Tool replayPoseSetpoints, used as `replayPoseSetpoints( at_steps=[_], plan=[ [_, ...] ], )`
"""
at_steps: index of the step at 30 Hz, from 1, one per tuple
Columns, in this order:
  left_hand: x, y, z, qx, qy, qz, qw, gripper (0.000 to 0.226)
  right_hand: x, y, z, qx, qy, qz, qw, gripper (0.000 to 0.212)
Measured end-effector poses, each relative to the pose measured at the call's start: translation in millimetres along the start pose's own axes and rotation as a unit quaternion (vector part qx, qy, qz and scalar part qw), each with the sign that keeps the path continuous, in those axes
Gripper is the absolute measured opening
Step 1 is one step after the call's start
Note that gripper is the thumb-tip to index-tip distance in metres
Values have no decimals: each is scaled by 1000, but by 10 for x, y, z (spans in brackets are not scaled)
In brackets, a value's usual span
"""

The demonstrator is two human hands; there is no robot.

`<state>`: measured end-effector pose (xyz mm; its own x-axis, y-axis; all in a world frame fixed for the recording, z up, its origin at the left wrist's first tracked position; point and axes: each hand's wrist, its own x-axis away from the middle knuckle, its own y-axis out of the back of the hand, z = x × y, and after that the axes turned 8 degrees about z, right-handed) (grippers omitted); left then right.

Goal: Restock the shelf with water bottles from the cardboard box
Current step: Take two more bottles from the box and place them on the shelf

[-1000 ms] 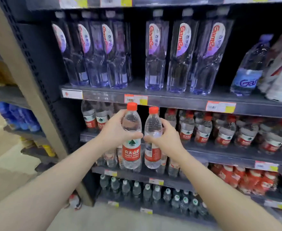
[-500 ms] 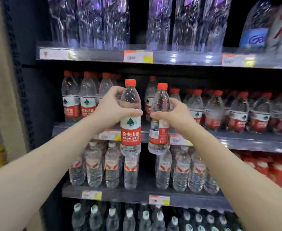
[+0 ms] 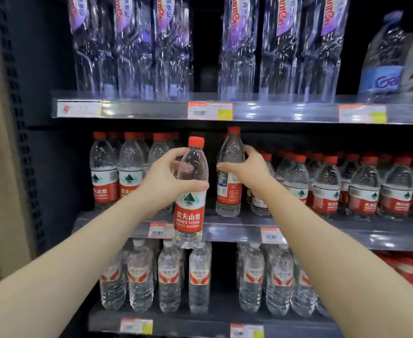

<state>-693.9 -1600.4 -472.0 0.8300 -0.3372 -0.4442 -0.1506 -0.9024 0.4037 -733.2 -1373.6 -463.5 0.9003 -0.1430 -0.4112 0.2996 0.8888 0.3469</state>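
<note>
Two Nongfu Spring bottles are in hand. Nearest, the left hand [image 3: 166,184] is wrapped round one bottle [image 3: 190,191], held short of the shelf edge [image 3: 225,234], probably waiting its turn. Beyond, the right hand [image 3: 246,169] clasps the second bottle [image 3: 229,176] over the gap between stocked rows [image 3: 346,186].

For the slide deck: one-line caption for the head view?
Left hand and right hand each bring a red-capped water bottle toward the middle shelf.
</note>
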Motion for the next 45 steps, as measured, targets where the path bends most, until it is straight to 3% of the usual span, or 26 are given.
replayPoseSetpoints(
  at_steps=[4,9,15,21,27,34,41,45],
  plan=[
    [-49,-22,65,22,-6,-15,1000,79,-126,-81,-122,31,-2,-32,999,86],
    [-191,-51,107,33,-19,-32,999,76,-167,-181,-289,58,-51,-46,996,83],
    [-386,-134,162,10,-25,-52,998,106,-113,-184,-325,198,-89,-20,976,97],
    [-493,-208,134,14,-34,-77,996,75,-90,-230,-349,203,-97,-47,973,98],
    [-669,-271,12,-6,-42,-92,995,77,-54,-297,-287,231,-96,-57,966,102],
    [-951,-360,232,17,-29,-65,997,77,172,-410,-269,363,-71,-79,925,67],
    [-1185,-565,636,102,13,-101,990,84,308,-350,-462,303,-41,-73,949,50],
    [-1184,-585,708,78,37,-98,991,90,356,-272,-571,267,-24,-73,961,35]
  ],
)
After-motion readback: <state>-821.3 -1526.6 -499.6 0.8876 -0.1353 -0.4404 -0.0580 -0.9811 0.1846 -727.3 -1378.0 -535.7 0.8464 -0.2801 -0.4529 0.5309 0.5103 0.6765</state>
